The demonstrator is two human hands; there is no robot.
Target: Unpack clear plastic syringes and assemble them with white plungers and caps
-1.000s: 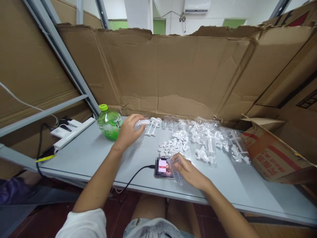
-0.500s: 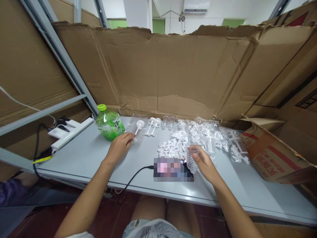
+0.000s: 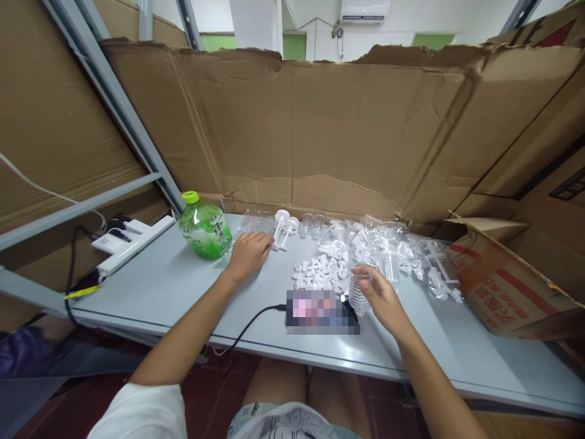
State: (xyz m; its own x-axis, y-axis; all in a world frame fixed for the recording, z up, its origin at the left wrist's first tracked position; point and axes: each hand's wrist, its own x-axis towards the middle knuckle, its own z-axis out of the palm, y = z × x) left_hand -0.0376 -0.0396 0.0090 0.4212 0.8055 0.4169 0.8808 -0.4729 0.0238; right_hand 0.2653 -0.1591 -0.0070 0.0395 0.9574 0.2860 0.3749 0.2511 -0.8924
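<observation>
2 hands busy | right hand (image 3: 381, 299) grips clear ribbed cup (image 3: 359, 291) upright | left hand (image 3: 249, 255) curled on white plunger (image 3: 280, 223), back table edge (image 3: 256, 214) | I'd keep cup steady.

bare table (image 3: 159, 286) front-left, bottle (image 3: 203, 228) and plastic parts (image 3: 320, 271) (scattered) crowd the back

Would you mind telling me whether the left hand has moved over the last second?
Yes. The left hand went from the white stemmed pieces back toward the green bottle, and is now near the pieces again.
</observation>
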